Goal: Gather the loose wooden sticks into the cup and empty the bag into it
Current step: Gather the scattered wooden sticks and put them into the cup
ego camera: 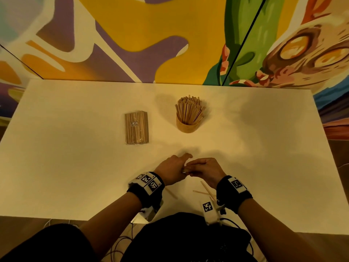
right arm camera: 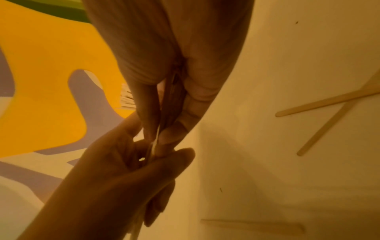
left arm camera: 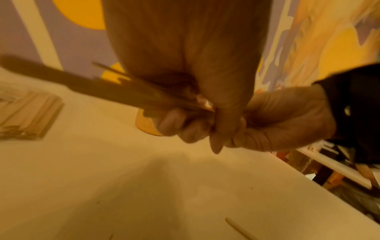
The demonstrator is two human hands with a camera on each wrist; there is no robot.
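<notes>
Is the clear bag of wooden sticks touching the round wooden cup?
Apart. The head view shows bare white table between the clear bag of wooden sticks and the round wooden cup.

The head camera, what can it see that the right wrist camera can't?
Only the head view shows the whole cup full of sticks, the full bag left of it, and both wrist bands. Only the right wrist view shows up close the fingers pinching thin sticks. Both show the left hand and right hand meeting, and two crossed loose sticks on the table.
</notes>
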